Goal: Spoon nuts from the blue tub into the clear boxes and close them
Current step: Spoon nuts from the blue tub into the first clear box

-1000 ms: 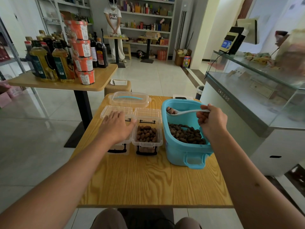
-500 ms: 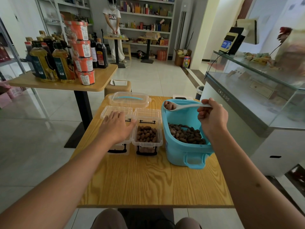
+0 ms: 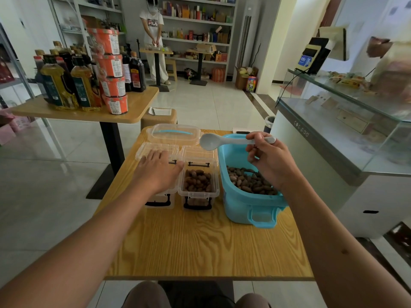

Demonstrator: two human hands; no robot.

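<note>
My right hand [image 3: 270,160] pinches the handle of a white spoon [image 3: 224,141], its bowl tipped over above the far end of the right clear box [image 3: 198,182], which holds nuts [image 3: 198,180]. My left hand [image 3: 158,170] lies flat, fingers straight, on the left clear box [image 3: 155,150]. The blue tub [image 3: 246,203], part full of nuts, stands on the worktop [image 3: 200,245] just right of the boxes. A lidded clear container [image 3: 175,134] sits behind them.
</note>
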